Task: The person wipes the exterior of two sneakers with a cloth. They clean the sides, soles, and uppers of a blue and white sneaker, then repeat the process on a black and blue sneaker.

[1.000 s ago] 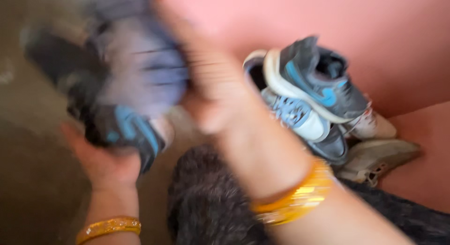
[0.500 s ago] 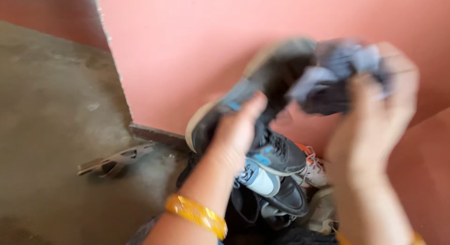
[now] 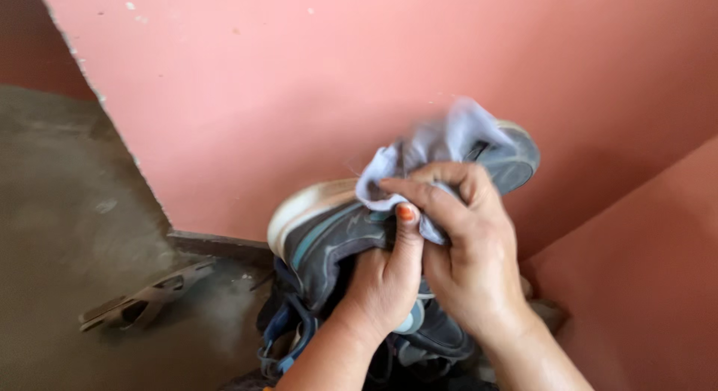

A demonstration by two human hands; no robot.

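the left hand (image 3: 385, 282) grips a dark grey shoe (image 3: 329, 234) from below, fingers wrapped around its side so the sole faces up. the right hand (image 3: 464, 249) is clenched on a pale cloth (image 3: 437, 148), pressing it against the sole. more shoes (image 3: 419, 338) lie piled beneath, against the pink wall (image 3: 299, 84).

Grey-brown concrete floor (image 3: 67, 211) with a flat sandal sole (image 3: 146, 303) and a heap of shoes (image 3: 419, 338).
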